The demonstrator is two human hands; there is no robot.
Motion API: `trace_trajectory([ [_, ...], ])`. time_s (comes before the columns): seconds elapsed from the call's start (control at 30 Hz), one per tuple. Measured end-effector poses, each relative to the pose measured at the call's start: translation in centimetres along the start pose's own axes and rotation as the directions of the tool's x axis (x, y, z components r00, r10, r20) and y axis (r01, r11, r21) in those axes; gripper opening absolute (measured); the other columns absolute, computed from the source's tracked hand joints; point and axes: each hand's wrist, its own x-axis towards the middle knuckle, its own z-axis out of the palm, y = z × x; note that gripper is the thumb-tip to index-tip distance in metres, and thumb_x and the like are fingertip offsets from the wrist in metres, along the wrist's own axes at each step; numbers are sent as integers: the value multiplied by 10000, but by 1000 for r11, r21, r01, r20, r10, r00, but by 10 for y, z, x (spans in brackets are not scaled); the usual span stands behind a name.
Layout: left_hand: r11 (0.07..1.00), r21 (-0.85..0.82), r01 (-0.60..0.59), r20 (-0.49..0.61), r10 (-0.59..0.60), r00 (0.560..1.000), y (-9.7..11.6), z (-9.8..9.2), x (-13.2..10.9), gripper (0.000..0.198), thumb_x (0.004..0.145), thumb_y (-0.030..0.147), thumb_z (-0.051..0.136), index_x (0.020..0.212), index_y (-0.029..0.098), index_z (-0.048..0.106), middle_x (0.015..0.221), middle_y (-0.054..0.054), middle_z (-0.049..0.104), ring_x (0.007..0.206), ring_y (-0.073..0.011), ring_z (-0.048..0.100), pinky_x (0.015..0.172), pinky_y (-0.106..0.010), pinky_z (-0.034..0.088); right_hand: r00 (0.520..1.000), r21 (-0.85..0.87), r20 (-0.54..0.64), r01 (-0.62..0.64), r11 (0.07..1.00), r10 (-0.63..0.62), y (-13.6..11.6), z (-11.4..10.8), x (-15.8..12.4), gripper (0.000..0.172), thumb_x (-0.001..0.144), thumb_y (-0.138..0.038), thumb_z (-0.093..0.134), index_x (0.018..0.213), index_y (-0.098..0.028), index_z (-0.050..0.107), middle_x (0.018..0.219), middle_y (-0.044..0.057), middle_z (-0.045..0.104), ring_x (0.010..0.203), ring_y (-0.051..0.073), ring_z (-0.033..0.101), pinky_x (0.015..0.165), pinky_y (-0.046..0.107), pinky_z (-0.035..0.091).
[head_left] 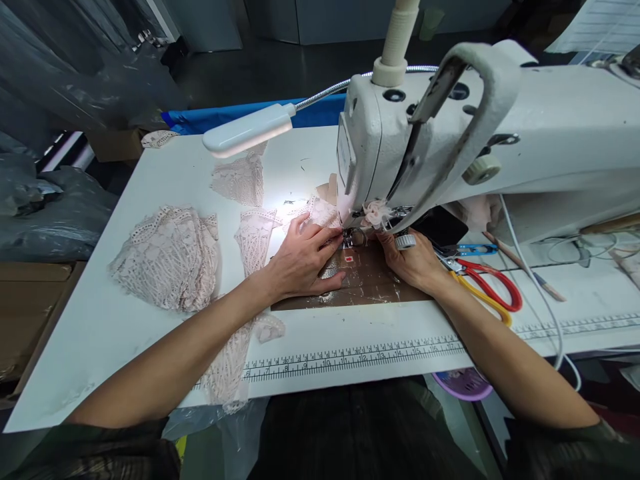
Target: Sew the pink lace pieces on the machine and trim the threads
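My left hand (303, 260) lies flat on the brown taped plate (370, 283), fingers stretched toward the presser foot (350, 239) and pressing a pale pink lace piece (320, 213) under the needle of the white sewing machine (450, 140). On the other side of the foot my right hand (413, 260) rests with fingers curled, a white ring-like thimble (406, 241) on one finger, touching the lace at the needle. Whether it pinches the fabric is hidden by the machine head.
A heap of pink lace pieces (167, 257) lies at the left, more pieces (240, 179) behind. A lamp (247, 130) lights the needle area. Red and yellow scissors (487, 287), blue snips (470, 250) and a pencil (525, 268) lie to the right. A ruler strip (350, 357) runs along the table's front edge.
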Motion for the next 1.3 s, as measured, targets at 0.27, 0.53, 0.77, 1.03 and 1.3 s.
trace_trajectory([
  [0.27, 1000, -4, 13, 23, -13, 1000, 1, -1, -1, 525, 885, 487, 483, 1253, 133, 605, 1284, -147, 621, 1088, -299, 578, 1118, -619, 255, 998, -34, 38, -38, 999, 39, 1, -1, 0, 378, 993, -378, 322, 947, -177, 639, 908, 137, 676, 788, 276, 635, 625, 329, 397],
  [0.53, 1000, 13, 22, 30, -23, 999, 2, 0, -2, 522, 882, 491, 506, 1256, 137, 594, 1264, -160, 611, 1091, -315, 574, 1096, -615, 279, 993, 4, 67, 98, 995, -98, -6, 6, -22, 397, 963, -432, 407, 1181, -137, 559, 1101, 167, 624, 782, 253, 625, 684, 354, 461],
  [0.77, 997, 2, 83, 39, -83, 996, 4, -1, -2, 580, 872, 509, 505, 1293, 112, 534, 1266, -193, 578, 1092, -333, 551, 1000, -550, 362, 998, 24, -29, 51, 998, -50, -2, 7, -21, 268, 936, -292, 422, 1126, -169, 565, 1075, 148, 576, 835, 252, 596, 754, 361, 474],
  [1.03, 986, -73, 149, 147, -137, 980, 2, -5, 3, 565, 910, 512, 473, 1285, 89, 455, 1148, -166, 613, 1095, -303, 562, 1074, -539, 302, 995, 82, -53, 89, 993, -85, 4, 6, -13, 271, 902, -238, 454, 1083, -135, 628, 959, 117, 556, 906, 242, 587, 862, 379, 480],
  [1.3, 977, 120, 176, 177, -195, 965, 16, -18, 11, 502, 923, 535, 398, 1184, 118, 499, 1071, -183, 649, 953, -332, 614, 827, -475, 451, 947, 97, 179, 252, 963, -266, -15, -31, -37, 207, 907, -231, 519, 1052, -150, 642, 1100, 143, 582, 940, 240, 589, 849, 401, 510],
])
